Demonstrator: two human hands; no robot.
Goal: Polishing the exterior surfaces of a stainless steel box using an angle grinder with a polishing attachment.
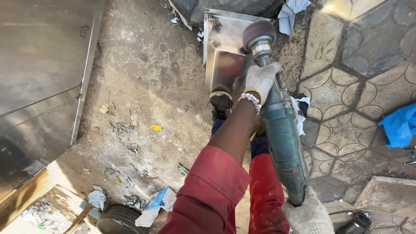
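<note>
Gloved fingers [259, 78] of the left hand [261, 81] clench around the neck of the polishing machine [281, 130], just behind its round head, while the right hand [308, 214], also in a pale work glove, grasps the rear end of the same tool at the bottom edge of the view

Biggest in sight are the shiny metal sheets [41, 73] filling the left side, tilted and reflecting the ground. Next comes the dusty concrete ground [147, 73] in the middle, and beside it on the right the patterned paving stones [359, 73]. A dark tyre [234, 6] lies along the top edge, with the open metal box [223, 52] standing just in front of it. The polishing machine, green-bodied with a steel neck, stretches from the lower right up to the box, and its dark drum-shaped wheel [258, 34] sits at the box's upper right rim. A red sleeve [208, 190] covers the left arm, pushed back above the bare forearm. Blue cloth [401, 125] lies well apart at the right edge. A black shoe [221, 102] rests against the lower end of the box. A small bead bracelet [251, 99] circles the left wrist, touching the glove's cuff. A scrap of yellow litter [155, 127] lies on the concrete
</note>
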